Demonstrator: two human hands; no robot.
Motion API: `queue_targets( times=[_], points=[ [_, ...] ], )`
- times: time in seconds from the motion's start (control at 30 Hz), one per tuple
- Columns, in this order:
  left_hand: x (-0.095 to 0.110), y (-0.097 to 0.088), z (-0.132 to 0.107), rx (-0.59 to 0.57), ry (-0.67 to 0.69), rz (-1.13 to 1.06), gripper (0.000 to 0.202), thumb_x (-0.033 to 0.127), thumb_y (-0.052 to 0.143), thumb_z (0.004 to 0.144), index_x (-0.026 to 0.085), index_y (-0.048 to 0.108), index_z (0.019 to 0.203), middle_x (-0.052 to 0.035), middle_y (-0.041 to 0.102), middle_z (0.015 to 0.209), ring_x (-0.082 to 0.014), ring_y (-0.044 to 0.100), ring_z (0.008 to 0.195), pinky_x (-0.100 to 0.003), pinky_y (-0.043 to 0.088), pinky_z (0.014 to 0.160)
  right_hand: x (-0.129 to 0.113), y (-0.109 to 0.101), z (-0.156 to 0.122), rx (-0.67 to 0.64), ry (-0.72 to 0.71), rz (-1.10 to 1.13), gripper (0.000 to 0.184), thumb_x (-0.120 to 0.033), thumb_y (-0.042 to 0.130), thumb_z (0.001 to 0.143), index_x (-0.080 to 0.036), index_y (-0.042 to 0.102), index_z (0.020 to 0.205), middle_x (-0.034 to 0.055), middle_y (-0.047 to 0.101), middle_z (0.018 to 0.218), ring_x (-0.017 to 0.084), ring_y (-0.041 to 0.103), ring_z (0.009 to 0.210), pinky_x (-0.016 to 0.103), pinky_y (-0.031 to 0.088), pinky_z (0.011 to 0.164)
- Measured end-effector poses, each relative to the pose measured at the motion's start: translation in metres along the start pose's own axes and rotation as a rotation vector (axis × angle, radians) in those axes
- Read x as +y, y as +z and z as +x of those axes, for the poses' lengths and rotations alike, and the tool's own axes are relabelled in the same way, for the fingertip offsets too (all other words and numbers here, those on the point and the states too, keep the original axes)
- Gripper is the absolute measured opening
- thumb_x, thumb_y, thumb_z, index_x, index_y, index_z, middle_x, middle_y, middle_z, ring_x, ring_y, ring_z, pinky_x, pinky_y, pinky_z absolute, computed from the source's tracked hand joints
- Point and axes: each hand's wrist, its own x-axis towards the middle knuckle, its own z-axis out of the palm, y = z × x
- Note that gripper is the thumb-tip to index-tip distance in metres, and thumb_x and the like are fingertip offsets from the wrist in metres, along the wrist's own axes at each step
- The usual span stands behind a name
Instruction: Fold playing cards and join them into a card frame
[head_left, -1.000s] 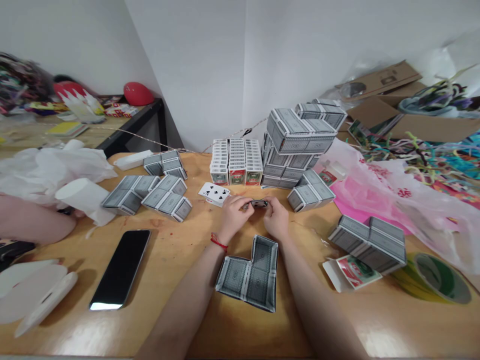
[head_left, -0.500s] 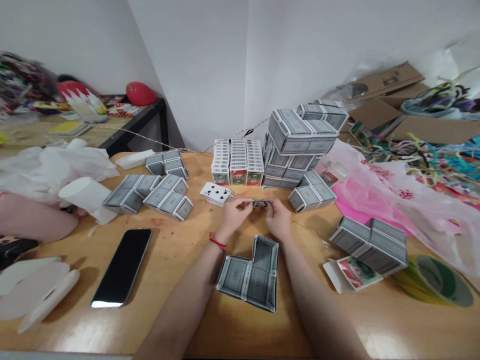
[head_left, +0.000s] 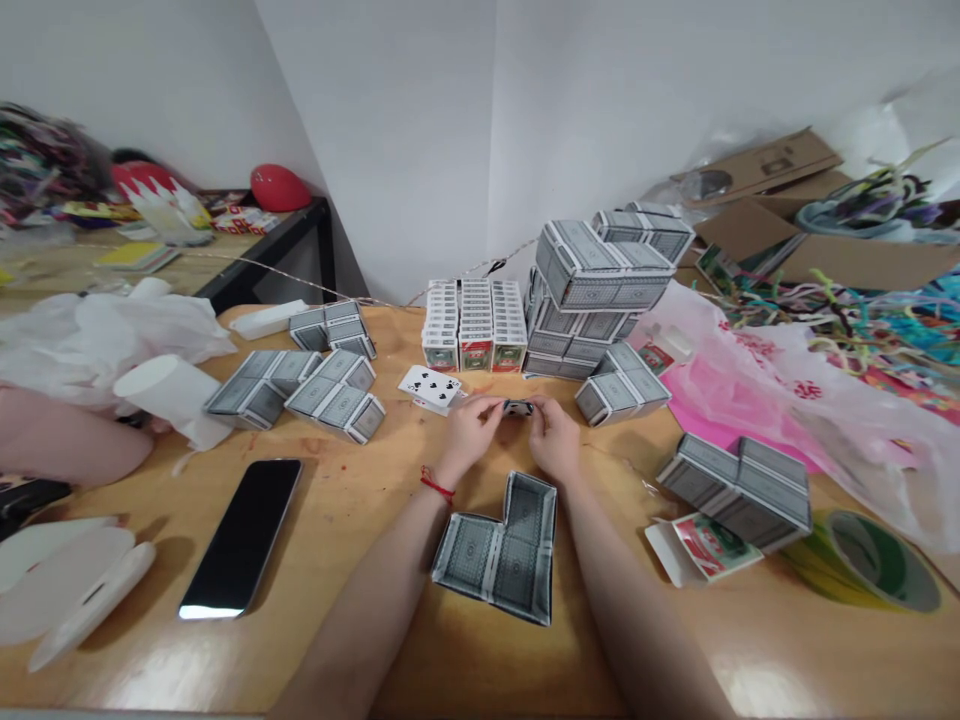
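Note:
Between my two hands is a playing card [head_left: 517,408], held by its opposite ends and seen nearly edge-on, so its face is mostly hidden. My left hand [head_left: 471,432], with a red string bracelet at the wrist, pinches the left end. The fingers of my right hand [head_left: 556,436] close on the right end. Just beyond my left hand lie loose playing cards [head_left: 430,386], a five of spades on top. Nearer to me, between my forearms, an open L-shaped tray folded from grey-backed cards [head_left: 517,560] lies on the table.
Card boxes in stacks [head_left: 475,325] stand at the back, beside piled grey card blocks [head_left: 604,265]. More card blocks [head_left: 336,395] sit on the left, near a phone [head_left: 241,540]. At right are an opened card box [head_left: 705,548], another block [head_left: 739,490] and yellow-green tape [head_left: 862,560].
The card between my hands has tilted slightly, showing a little more of its surface. Both hands stay in nearly the same place, and the objects around them have not moved.

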Motion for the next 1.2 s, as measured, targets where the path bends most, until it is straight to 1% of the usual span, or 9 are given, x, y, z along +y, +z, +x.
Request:
queue_targets(
  times=[0.27,0.53,0.63,0.73,0.87,0.93,1.03,1.13,1.2],
  points=[
    [-0.001,0.001,-0.002,-0.035,0.006,0.095,0.032,0.003,0.037,0.077,0.018,0.058,0.095,-0.0051,0.062,0.094,-0.0162,0.055,0.089,-0.032,0.043,0.081,0.000,-0.002,-0.001,-0.040,0.030,-0.017,0.029,-0.012,0.037,0.075,-0.020,0.056,0.095,0.0044,0.065,0.089,0.019,0.060,0.078,0.029,0.045,0.071],
    [0.000,0.002,-0.003,-0.059,-0.041,0.078,0.039,-0.001,0.034,0.074,0.018,0.055,0.100,-0.0054,0.061,0.098,-0.0168,0.054,0.093,-0.033,0.043,0.084,0.000,-0.002,0.000,-0.037,0.049,0.061,0.029,-0.014,0.037,0.076,-0.020,0.057,0.095,0.0043,0.065,0.089,0.018,0.060,0.080,0.030,0.045,0.073],
    [0.002,0.001,-0.002,-0.045,-0.056,0.006,0.038,0.001,0.034,0.077,0.019,0.055,0.103,-0.0054,0.061,0.099,-0.0157,0.055,0.092,-0.032,0.044,0.082,0.001,-0.001,0.001,-0.017,0.079,0.137,0.027,-0.016,0.038,0.076,-0.020,0.057,0.094,0.0049,0.065,0.089,0.018,0.060,0.080,0.030,0.045,0.072],
    [0.004,0.001,-0.001,0.007,-0.107,-0.138,0.031,0.011,0.038,0.082,0.019,0.049,0.110,-0.0072,0.059,0.102,-0.0152,0.056,0.091,-0.031,0.045,0.080,0.004,0.002,0.004,0.035,0.154,0.279,0.022,-0.021,0.040,0.076,-0.018,0.057,0.090,0.0063,0.064,0.089,0.018,0.059,0.082,0.031,0.046,0.074],
    [0.005,0.007,-0.001,0.037,-0.221,-0.397,0.043,0.020,0.049,0.079,0.017,0.036,0.121,-0.0080,0.059,0.095,-0.0148,0.059,0.083,-0.028,0.048,0.071,0.006,0.006,0.010,0.023,0.282,0.571,0.021,-0.030,0.044,0.076,-0.016,0.055,0.088,0.0069,0.064,0.082,0.018,0.060,0.075,0.032,0.048,0.070],
    [0.003,0.009,-0.001,0.082,-0.274,-0.460,0.045,0.019,0.050,0.078,0.017,0.035,0.120,-0.0054,0.060,0.086,-0.0139,0.059,0.079,-0.027,0.048,0.069,0.006,0.006,0.011,-0.019,0.317,0.666,0.022,-0.033,0.048,0.075,-0.016,0.055,0.087,0.0063,0.064,0.079,0.017,0.060,0.072,0.032,0.048,0.068],
    [0.000,0.011,0.002,0.179,-0.360,-0.505,0.037,0.017,0.051,0.077,0.016,0.039,0.112,-0.0020,0.059,0.076,-0.0128,0.060,0.074,-0.026,0.048,0.068,0.000,0.003,0.011,-0.086,0.341,0.739,0.023,-0.035,0.053,0.072,-0.017,0.055,0.086,0.0053,0.064,0.076,0.017,0.060,0.068,0.032,0.050,0.065],
    [-0.005,0.010,0.005,0.226,-0.424,-0.513,0.025,0.018,0.054,0.074,0.014,0.046,0.098,-0.0035,0.061,0.076,-0.0131,0.061,0.073,-0.026,0.049,0.068,-0.007,0.000,0.010,-0.177,0.350,0.838,0.033,-0.034,0.054,0.071,-0.019,0.054,0.100,0.0041,0.064,0.074,0.016,0.059,0.062,0.032,0.051,0.059],
    [-0.007,0.009,0.006,0.218,-0.420,-0.490,0.021,0.019,0.055,0.073,0.013,0.050,0.093,-0.0057,0.062,0.079,-0.0138,0.061,0.074,-0.027,0.049,0.069,-0.011,-0.001,0.009,-0.226,0.345,0.879,0.043,-0.033,0.053,0.072,-0.020,0.050,0.113,0.0026,0.064,0.072,0.015,0.058,0.058,0.031,0.051,0.057]
  ],
)
